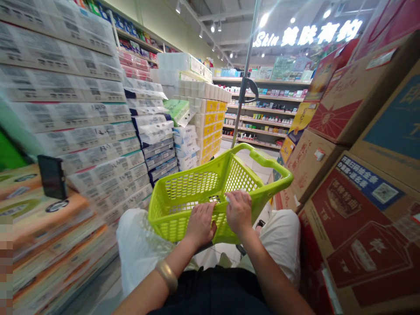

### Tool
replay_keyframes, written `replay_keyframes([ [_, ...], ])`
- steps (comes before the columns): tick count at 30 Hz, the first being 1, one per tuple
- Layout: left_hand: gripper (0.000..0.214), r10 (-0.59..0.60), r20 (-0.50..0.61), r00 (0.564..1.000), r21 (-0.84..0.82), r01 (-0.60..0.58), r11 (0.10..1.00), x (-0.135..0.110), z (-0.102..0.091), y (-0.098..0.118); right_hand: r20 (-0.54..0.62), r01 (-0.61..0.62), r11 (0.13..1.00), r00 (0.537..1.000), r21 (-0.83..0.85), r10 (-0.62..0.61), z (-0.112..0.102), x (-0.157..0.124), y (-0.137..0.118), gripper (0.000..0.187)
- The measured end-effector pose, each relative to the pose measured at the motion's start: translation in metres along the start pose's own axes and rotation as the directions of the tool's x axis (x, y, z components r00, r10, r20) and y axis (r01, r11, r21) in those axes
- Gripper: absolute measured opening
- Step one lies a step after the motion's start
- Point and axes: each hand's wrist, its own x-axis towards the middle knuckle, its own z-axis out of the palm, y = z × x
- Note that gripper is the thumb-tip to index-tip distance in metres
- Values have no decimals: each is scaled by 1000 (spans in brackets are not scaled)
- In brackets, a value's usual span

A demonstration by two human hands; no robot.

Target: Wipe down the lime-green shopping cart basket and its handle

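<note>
Lime-green cart [224, 229] stands before both hands [201, 222], which grip its near rim [220, 206].

Broad bangle [167, 276] (gold-toned, smooth) on left wrist [187, 246], dark top [210, 291], loose off-white trousers [282, 245]

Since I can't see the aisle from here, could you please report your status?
Left hand and right hand on near rim of green basket. Stacked cartons close on right. Stacked wrapped packs on left.

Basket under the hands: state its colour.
The basket is bright lime green, best seen in the head view.
</note>
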Motion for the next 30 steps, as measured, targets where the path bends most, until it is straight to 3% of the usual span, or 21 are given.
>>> replay_keyframes([
  [4,53,33,18,999,11,-33,999,0,0,-1,76,75,993,994,95,-82,13,-11,-22,36],
  [7,56,25,15,1000,5,-26,1000,0,-2,0,64,20,999,998,46,-23,4,-3,-3,34],
  [11,57,-4,5,1000,-4,4,1000,-1,-4,3,-64,-116,992,992,-44,113,-16,13,35,32],
  [13,58,-8,-3,1000,-5,8,1000,-1,-4,3,-101,-156,986,984,-60,149,-20,16,40,33],
  [16,58,-6,-11,1000,-6,6,1000,0,-3,3,-61,-138,989,989,-56,134,-13,8,23,33],
  [20,55,6,17,1000,4,-6,1000,0,-2,2,56,-21,999,998,35,19,6,-9,-17,36],
  [23,55,9,29,1000,3,-9,1000,0,-3,2,75,12,997,997,74,-18,10,-14,-25,38],
  [30,59,4,3,1000,-8,-4,1000,-1,-5,3,-68,-131,991,989,-34,129,-20,11,34,33],
])
